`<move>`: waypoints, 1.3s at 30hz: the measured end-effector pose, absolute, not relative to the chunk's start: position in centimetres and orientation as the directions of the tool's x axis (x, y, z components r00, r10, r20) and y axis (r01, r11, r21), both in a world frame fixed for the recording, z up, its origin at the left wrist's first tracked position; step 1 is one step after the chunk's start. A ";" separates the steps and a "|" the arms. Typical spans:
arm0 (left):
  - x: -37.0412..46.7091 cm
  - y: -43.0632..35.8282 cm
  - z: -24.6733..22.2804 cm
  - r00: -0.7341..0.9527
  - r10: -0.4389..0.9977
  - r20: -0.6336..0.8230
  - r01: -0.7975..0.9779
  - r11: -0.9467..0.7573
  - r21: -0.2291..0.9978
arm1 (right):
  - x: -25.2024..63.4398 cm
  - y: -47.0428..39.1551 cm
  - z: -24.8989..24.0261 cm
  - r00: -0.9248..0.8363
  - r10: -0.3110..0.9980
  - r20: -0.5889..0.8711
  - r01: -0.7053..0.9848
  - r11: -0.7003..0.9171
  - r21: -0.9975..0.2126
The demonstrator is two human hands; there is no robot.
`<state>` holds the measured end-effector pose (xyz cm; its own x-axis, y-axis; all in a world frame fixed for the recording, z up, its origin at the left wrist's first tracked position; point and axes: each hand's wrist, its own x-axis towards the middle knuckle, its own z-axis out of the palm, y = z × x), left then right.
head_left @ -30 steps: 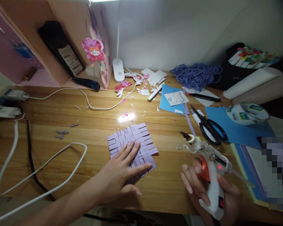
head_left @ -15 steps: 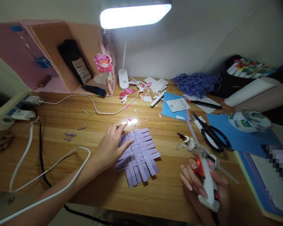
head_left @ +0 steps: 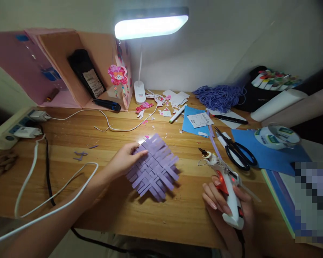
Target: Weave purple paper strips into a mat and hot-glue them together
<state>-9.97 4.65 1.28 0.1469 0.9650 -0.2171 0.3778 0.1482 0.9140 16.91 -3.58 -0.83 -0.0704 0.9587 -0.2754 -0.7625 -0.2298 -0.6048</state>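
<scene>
A woven mat of purple paper strips (head_left: 154,168) is tilted up off the wooden table, its strip ends loose at the edges. My left hand (head_left: 126,157) grips its upper left edge, thumb on top and the other fingers hidden beneath. On the right, my right hand (head_left: 227,200) is wrapped round the handle of a white glue gun (head_left: 233,200) with an orange trigger. The nozzle points up and to the left, away from the mat, and a glue stick juts from the back.
Black-handled scissors (head_left: 235,148) and blue paper (head_left: 271,150) lie right of the glue gun. Paper scraps (head_left: 177,98) and purple cord (head_left: 220,96) sit behind. A white cable (head_left: 56,211) crosses above my left forearm. A lit lamp (head_left: 152,27) hangs overhead.
My left hand has taken hold of the woven mat, lifting and turning it. My right hand still holds the glue gun. The view has shifted slightly.
</scene>
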 end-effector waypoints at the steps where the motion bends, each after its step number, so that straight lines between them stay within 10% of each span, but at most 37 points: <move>1: -10.2 4.5 1.5 0.103 0.965 -0.243 0.287 0.205 0.936 | 16.9 -3.6 -0.8 -0.077 0.958 -0.276 -0.769 -0.233 -0.596; 14: -6.9 -1.6 1.6 0.037 0.837 -0.545 -0.448 0.501 0.740 | 17.2 -3.7 -0.5 -0.042 0.958 -0.284 -0.713 -0.228 -0.663; 25: -6.6 -1.8 0.6 0.013 0.835 -0.550 -0.101 0.549 0.830 | 17.2 -3.9 -0.1 -0.061 0.943 -0.328 -0.774 -0.252 -0.581; 34: -4.4 -3.5 2.1 -0.302 0.797 -0.523 -0.450 0.364 0.816 | 17.8 -4.0 -0.1 0.004 0.959 -0.284 -0.772 -0.178 -0.611; 39: -2.7 -5.5 1.7 -0.076 0.722 -0.688 -0.610 0.512 0.605 | 17.8 -3.9 0.3 -0.010 0.959 -0.284 -0.784 -0.184 -0.593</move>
